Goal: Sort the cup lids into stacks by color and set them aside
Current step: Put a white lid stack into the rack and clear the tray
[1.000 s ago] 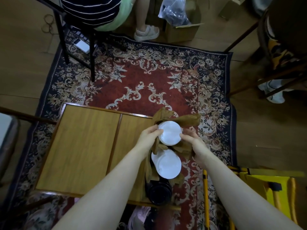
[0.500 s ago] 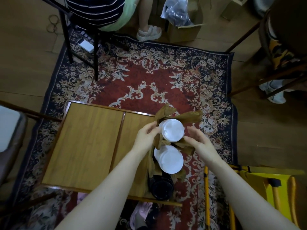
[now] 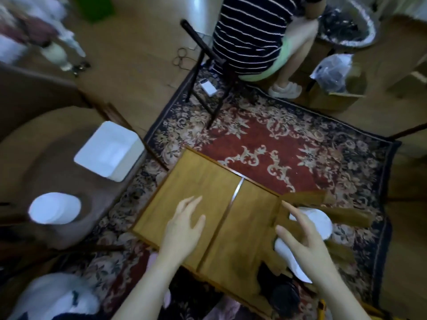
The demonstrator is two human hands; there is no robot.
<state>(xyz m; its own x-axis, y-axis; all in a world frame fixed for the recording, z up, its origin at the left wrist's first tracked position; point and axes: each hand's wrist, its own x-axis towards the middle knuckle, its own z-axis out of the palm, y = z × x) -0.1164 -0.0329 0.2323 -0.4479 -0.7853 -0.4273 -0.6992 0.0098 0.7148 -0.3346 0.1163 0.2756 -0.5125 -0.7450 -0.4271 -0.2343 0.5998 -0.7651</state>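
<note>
Fingers of both hands spread, gripping nothing. Left hand [image 3: 184, 229] hovers palm-down over wooden folding table [image 3: 196, 188]. Right hand [image 3: 300, 241] above white cup lids [image 3: 316, 219] in brown paper bag [image 3: 337, 212] at table's right edge; dark lids [image 3: 285, 295] below.

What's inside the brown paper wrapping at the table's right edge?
Two white lid stacks show in the brown paper wrapping, plus a black stack nearest you. The right hand covers part of the nearer white one; counts can't be told.
</note>
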